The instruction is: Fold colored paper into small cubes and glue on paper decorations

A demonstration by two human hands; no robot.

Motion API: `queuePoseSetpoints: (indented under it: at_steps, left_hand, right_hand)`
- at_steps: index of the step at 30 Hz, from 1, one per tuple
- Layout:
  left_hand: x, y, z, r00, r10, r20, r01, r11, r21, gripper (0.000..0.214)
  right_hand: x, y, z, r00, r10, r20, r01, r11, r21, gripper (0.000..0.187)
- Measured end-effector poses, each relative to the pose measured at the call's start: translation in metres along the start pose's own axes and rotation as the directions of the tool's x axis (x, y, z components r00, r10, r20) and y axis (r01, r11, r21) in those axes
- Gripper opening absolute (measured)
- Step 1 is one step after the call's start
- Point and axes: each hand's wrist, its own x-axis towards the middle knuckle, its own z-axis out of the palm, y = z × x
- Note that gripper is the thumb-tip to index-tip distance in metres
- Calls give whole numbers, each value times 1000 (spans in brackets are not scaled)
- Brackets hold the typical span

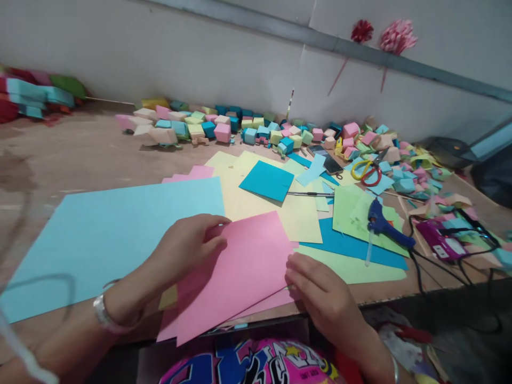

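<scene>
A pink paper sheet lies tilted in front of me, at the near edge of the table, over another pink sheet. My left hand grips its upper left edge, the thumb on top and the fingertips at the edge. At the right edge of the same sheet, my right hand has its fingers pressed together on the paper; its thumb is hidden. A large light-blue sheet extends under and left of my left hand. Beyond the pink sheet lie a small teal sheet and pale yellow paper.
Several folded paper blocks line the wall. To the right are scissors, a phone, a blue glue gun on green paper, and a purple box with black cords. Paper flowers hang above.
</scene>
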Motion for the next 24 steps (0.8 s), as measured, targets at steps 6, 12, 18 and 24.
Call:
queuePoseSetpoints:
  at_steps: [6, 12, 18, 24]
  left_hand:
    - [-23, 15, -16, 988, 30, -155, -59, 981, -187, 20]
    - [-33, 22, -21, 979, 39, -202, -88, 966, -242, 14]
    - [-30, 21, -20, 981, 36, -192, -86, 963, -257, 16]
    - [-32, 29, -20, 977, -28, -209, -37, 954, -297, 16]
  right_hand:
    - [21, 3, -6, 904, 387, -181, -363, 919, 153, 42]
    - [49, 7, -8, 829, 522, -199, -408, 809, 422, 32]
    - [66, 5, -12, 816, 537, -215, -403, 795, 454, 13]
    - [70, 5, -12, 820, 536, -201, -406, 792, 456, 16]
